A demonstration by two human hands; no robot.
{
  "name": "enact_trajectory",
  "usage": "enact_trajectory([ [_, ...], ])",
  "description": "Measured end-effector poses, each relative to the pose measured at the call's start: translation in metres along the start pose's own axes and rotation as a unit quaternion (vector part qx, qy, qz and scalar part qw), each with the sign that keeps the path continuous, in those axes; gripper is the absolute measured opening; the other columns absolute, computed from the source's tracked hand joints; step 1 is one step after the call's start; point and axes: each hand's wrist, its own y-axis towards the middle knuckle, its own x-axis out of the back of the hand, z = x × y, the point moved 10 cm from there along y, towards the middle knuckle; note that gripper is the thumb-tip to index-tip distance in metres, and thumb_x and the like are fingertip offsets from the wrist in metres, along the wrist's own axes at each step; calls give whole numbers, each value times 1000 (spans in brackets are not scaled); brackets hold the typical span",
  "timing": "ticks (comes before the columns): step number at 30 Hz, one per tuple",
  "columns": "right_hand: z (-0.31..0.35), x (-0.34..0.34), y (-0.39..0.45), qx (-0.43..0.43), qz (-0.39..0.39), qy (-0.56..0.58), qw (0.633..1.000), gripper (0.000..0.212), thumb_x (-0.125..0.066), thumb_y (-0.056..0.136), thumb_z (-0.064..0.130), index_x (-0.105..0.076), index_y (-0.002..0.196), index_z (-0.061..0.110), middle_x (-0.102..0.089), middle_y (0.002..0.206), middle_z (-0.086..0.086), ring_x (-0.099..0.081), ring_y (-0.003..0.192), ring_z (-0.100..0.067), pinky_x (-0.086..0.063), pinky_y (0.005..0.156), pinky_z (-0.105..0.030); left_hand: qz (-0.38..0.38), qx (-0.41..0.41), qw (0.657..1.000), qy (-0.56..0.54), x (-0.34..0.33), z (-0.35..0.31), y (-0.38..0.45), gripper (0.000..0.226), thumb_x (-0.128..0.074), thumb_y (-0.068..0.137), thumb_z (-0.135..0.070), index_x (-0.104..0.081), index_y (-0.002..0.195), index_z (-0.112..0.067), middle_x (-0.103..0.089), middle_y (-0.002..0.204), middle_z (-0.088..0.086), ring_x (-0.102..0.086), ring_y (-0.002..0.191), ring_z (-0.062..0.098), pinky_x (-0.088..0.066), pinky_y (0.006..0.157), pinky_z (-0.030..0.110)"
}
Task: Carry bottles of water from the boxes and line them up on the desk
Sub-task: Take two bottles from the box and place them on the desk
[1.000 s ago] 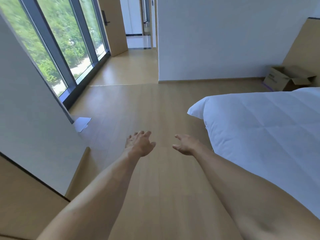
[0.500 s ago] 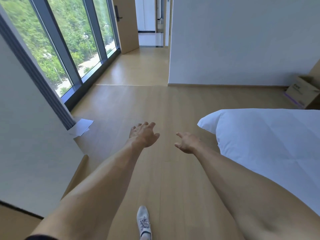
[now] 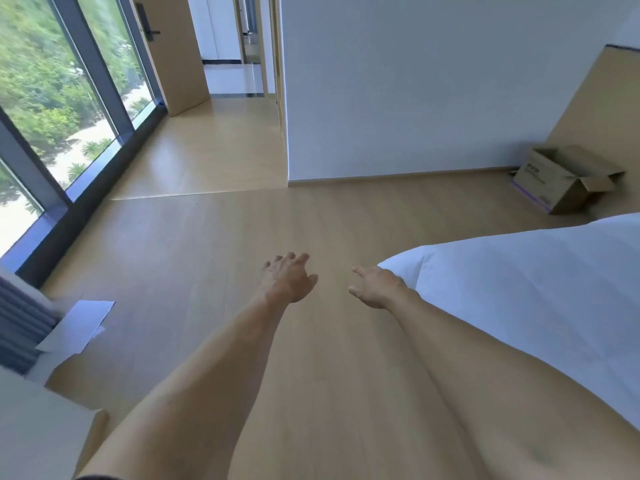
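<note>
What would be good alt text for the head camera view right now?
Two bare arms reach forward over a wooden floor, left hand and right hand open and empty. A white bed is at right, an open cardboard box by the far wall, and large windows at left.

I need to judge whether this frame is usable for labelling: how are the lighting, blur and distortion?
Head view: daylight from the window washes out the ground outside and sheens the floor; wide-angle bending tilts the wall and the window's frames; the cardboard box print is too soft to read; both hands look reasonably sharp.
</note>
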Motion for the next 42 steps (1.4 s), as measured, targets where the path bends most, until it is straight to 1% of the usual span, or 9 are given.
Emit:
enact_trajectory([
  [6,-16,32,80,-31,-3,8,999,57,-41,101,45,-29,153,26,-39,153,-7,-41,137,-29,-38,106,-42,18,-20,1000,-6,6,1,95,57,-46,99,-48,-37,152,-26,-47,149,7,-41,138,30,-33,112,42],
  [11,-30,54,159,-35,-1,21,999,61,-40,101,49,-25,156,27,-34,157,-7,-35,142,-29,-35,112,-42,19,-26,999,-4,13,-3,174,55,-46,99,-42,-38,151,-26,-47,149,7,-42,137,31,-33,110,42],
  [16,-31,88,261,-16,-26,34,999,59,-42,99,51,-31,152,27,-39,154,-8,-41,138,-30,-36,108,-42,8,-14,1000,7,31,1,267,53,-46,99,-38,-39,150,-26,-46,149,6,-42,137,30,-33,110,42],
  [22,-31,136,383,6,-12,42,999,60,-45,98,53,-33,151,28,-41,153,-9,-42,138,-30,-37,111,-42,-3,25,1000,2,76,15,383,54,-44,100,-38,-37,152,-27,-45,150,5,-41,138,29,-32,111,41],
  [27,-32,171,461,18,-10,29,999,56,-44,97,51,-38,148,27,-44,150,-8,-44,135,-31,-39,108,-43,-24,31,999,-16,102,17,466,54,-45,100,-36,-37,152,-26,-47,149,5,-42,137,29,-33,109,40],
  [30,-39,184,501,14,-7,26,1000,56,-44,96,51,-37,148,30,-45,150,-7,-45,135,-31,-39,108,-42,-16,33,999,-21,104,14,515,54,-46,99,-37,-39,151,-27,-49,147,5,-44,135,29,-35,107,40],
  [36,-69,214,590,-26,-20,28,999,60,-45,96,53,-34,151,32,-42,152,-7,-44,137,-30,-37,108,-40,-5,-11,1000,-13,114,-2,630,54,-45,99,-39,-38,151,-27,-49,147,5,-44,135,30,-35,107,42],
  [42,-115,263,680,-100,-38,40,993,60,-47,96,50,-34,151,31,-42,153,-4,-44,136,-29,-38,109,-39,4,-101,995,2,140,-40,762,54,-42,101,-41,-36,153,-27,-47,149,3,-42,138,27,-33,111,40],
])
